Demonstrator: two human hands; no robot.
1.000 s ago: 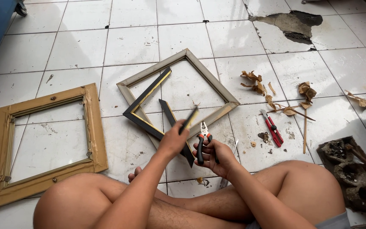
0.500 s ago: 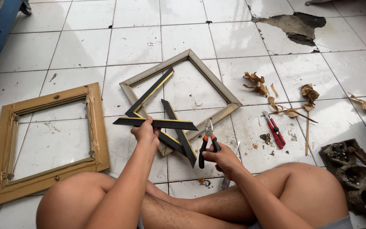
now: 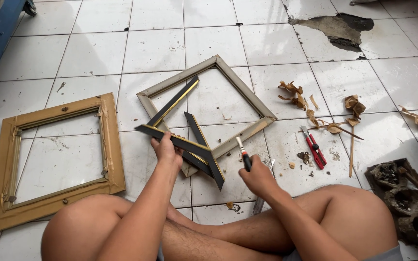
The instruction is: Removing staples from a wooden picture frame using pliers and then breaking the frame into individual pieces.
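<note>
Under the left hand (image 3: 168, 150), a black moulding strip with a gold edge (image 3: 189, 145) is pinned against the white tiled floor (image 3: 156, 48), the fingers curled over its upper edge in a firm grasp. Joined to that strip at its far end, a second black strip (image 3: 204, 152) runs off at an angle, so that the pair forms a loose V. Just beyond the left hand, a third black strip (image 3: 172, 101) lies across a grey square frame (image 3: 240, 89). To the right of it, the right hand (image 3: 257, 176) is clenched around a tool with a black grip and a white tip (image 3: 243, 152), held upright close to the corner where the two strips meet; what kind of tool it is cannot be told.

Several risks can be judged from this. The joint could be split or twisted if the strips are levered while only one of them is held down. The tool could slip off the narrow moulding and be driven toward the left fingers, which lie near it. The gold edge could be scratched against the tiles. Further right of the right hand, a red cutter (image 3: 314, 149) and dried brown scraps (image 3: 296, 94) lie on the floor beside the bare knee, where they could be knelt on. Left of the left hand, a wooden frame (image 3: 107, 140) lies well apart.
</note>
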